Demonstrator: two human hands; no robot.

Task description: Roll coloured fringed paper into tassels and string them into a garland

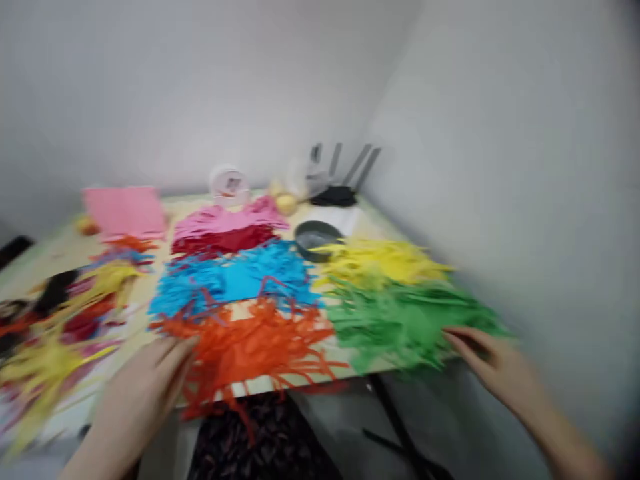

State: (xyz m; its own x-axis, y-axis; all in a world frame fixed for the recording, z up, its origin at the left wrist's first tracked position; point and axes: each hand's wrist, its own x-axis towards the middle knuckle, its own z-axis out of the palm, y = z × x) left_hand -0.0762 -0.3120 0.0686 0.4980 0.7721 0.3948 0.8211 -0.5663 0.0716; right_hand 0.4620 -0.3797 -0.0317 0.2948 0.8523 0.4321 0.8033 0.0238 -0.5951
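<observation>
My left hand (145,380) is at the left end of a heap of orange fringed paper (245,347) near the table's front edge. Its fingers are bent toward the orange strips, but blur and the back of the hand hide whether they grip any. On the right, my right hand (493,367) reaches in with thumb and forefinger meeting in a pinch at the green fringed paper (410,320). Behind the green lies yellow fringed paper (390,260). Blue fringed paper (245,277) is spread behind the orange, with dark red (225,241) and pink fringed paper (225,220) farther back.
A grey round dish (317,240) stands mid-table. At the back are a white round tub (229,185), a black device with upright antennas (335,195) and a pink sheet (125,212). Mixed coloured strips (55,353) cover the left side. Walls border the back and right.
</observation>
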